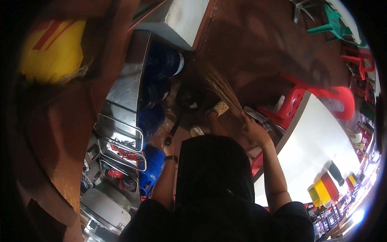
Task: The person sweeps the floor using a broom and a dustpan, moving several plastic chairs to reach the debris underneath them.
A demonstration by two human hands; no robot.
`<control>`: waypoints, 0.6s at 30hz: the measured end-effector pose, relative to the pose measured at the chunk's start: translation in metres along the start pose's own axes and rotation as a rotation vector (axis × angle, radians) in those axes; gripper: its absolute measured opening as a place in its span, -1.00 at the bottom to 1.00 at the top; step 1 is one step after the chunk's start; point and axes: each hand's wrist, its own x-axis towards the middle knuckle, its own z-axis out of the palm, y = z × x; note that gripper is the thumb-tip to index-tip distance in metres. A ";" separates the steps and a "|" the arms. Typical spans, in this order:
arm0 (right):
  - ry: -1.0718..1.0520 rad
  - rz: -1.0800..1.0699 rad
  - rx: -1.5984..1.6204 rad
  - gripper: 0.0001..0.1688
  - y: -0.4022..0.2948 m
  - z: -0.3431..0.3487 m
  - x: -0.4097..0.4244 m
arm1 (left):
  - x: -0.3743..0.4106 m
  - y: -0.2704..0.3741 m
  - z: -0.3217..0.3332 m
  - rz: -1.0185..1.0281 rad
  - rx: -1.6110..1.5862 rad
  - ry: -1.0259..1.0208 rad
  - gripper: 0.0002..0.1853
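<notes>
My right hand [255, 131] grips the bound end of a stick broom [222, 87], whose thin bristles fan out over the dark reddish floor. In my left hand [170, 148] is the black handle of a dustpan [191, 93]. The pan rests low near the floor, in shadow, and a small pale piece shows in it. Beside the pan and under the broom are my cream clogs [221, 109], partly hidden by the broom and my black-clad body. The broom's tip is blurred, and I cannot tell whether it touches the floor.
Blue water jugs [164, 62] stand under a steel counter [125, 81] at left. Wire baskets [121, 130] with utensils sit on it. A white table [314, 139] and red plastic chair [290, 106] crowd the right. A green chair [334, 25] stands farther off.
</notes>
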 end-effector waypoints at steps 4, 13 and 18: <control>-0.006 0.008 -0.030 -0.10 -0.022 0.029 -0.001 | -0.024 -0.012 -0.036 -0.111 -0.041 0.056 -0.88; 0.094 -0.002 -0.069 -0.07 -0.090 0.144 0.022 | -0.045 -0.125 -0.112 -0.111 -0.104 0.114 -0.80; 0.042 0.046 -0.054 -0.13 -0.132 0.208 0.041 | -0.055 -0.176 -0.127 -0.072 -0.145 0.282 -0.78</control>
